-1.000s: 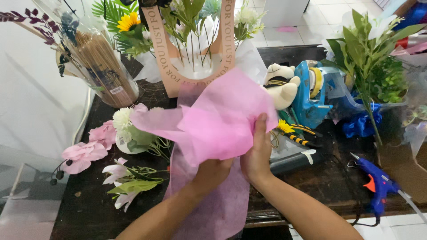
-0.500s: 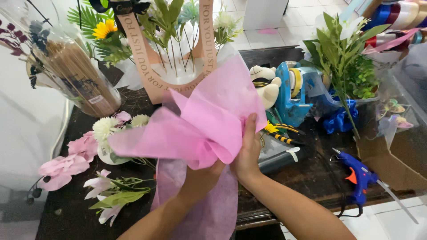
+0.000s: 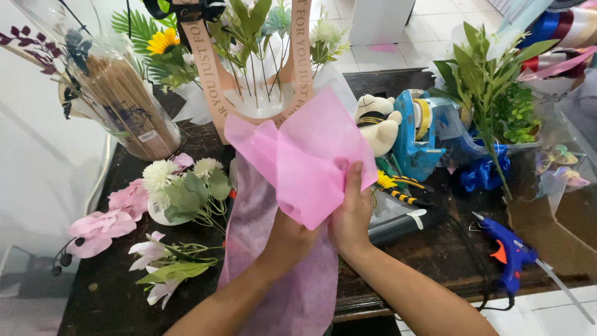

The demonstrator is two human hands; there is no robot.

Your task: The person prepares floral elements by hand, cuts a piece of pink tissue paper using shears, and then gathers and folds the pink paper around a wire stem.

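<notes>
Pink wrapping paper is pinched in both your hands, lifted just in front of the arched flower box. Your right hand grips its lower edge, thumb on top; your left hand closes underneath, above the dark surface.

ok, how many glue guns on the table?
1: a blue glue gun at the table's right front edge, right of the right hand. Clutter may hide others.
</notes>
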